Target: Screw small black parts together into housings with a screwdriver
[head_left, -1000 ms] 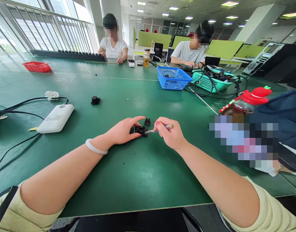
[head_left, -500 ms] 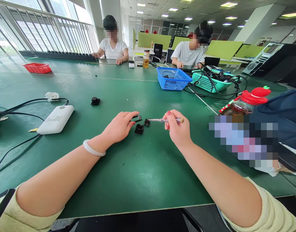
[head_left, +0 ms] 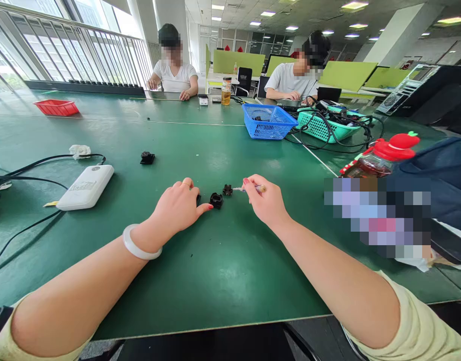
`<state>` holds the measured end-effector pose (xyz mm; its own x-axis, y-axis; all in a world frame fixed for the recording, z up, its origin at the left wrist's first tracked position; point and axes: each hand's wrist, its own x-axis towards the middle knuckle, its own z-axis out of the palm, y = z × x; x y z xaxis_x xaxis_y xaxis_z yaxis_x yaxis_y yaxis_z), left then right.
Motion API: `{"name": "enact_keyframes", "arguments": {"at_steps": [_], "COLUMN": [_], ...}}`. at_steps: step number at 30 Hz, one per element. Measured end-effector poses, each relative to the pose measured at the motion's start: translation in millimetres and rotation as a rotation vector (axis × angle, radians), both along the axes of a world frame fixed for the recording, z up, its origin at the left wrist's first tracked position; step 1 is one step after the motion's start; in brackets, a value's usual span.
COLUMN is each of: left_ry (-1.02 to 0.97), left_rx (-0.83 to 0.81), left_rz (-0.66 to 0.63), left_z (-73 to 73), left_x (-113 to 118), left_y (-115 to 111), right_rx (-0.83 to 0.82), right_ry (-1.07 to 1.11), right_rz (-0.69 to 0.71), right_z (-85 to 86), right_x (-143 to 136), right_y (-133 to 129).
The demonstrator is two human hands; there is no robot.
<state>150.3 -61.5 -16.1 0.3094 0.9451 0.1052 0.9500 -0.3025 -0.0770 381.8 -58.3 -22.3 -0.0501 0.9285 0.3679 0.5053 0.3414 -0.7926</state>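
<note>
My right hand [head_left: 266,198] is closed round a slim screwdriver [head_left: 259,188] with a clear handle. Its shaft points left, the tip at or very close to a small black part [head_left: 227,190]; I cannot tell whether they touch. Just in front and to the left sits a hollow black housing [head_left: 216,200]. My left hand [head_left: 178,208] rests low over the table, palm down, its thumb stretched out towards the housing. A dark flat piece [head_left: 198,199] shows only in part beside its fingers, the rest hidden under the hand.
Another black part [head_left: 147,158] lies farther off, with a white power bank [head_left: 86,187] and cables to the left. Beyond are a red tray [head_left: 56,107], a blue basket [head_left: 268,123] and a green basket [head_left: 324,128] of cables. Two people sit across the table [head_left: 215,281].
My left hand has drawn back left and turned palm down, its thumb now stretched out, and the flat dark piece is mostly covered. My right hand has shifted left slightly with the screwdriver.
</note>
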Motion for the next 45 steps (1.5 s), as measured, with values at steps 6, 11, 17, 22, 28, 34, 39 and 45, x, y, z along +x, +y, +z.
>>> {"name": "enact_keyframes", "arguments": {"at_steps": [6, 11, 17, 22, 28, 34, 39, 45], "left_ry": [-0.279, -0.401, -0.383, -0.386, -0.469, -0.501, -0.536, -0.743], "left_rx": [-0.012, -0.055, -0.017, -0.031, -0.055, -0.057, -0.013, 0.052], "left_rz": [-0.243, -0.329, -0.234, -0.210, -0.224, -0.321, -0.299, -0.118], "left_z": [-13.6, -22.5, -26.2, -22.8, -20.1, -23.3, -18.9, -8.6], "left_x": [16, 21, 11, 9, 13, 8, 6, -1], "left_y": [3, 10, 15, 13, 13, 21, 21, 21], "right_rx": [-0.006, -0.008, -0.042, -0.059, -0.048, -0.035, 0.044, 0.102], "right_ry": [-0.037, -0.029, 0.036, 0.050, 0.067, 0.091, 0.144, 0.198], "right_rz": [0.063, 0.094, 0.128, 0.168, 0.177, 0.150, 0.089, 0.041], "right_z": [2.9, 4.4, 3.5, 3.0, 4.9, 6.8, 7.7, 11.7], "right_x": [-7, -11, -10, -10, -11, -9, -5, -2], "right_y": [-8, -12, -13, -15, -15, -15, -14, -15]}}
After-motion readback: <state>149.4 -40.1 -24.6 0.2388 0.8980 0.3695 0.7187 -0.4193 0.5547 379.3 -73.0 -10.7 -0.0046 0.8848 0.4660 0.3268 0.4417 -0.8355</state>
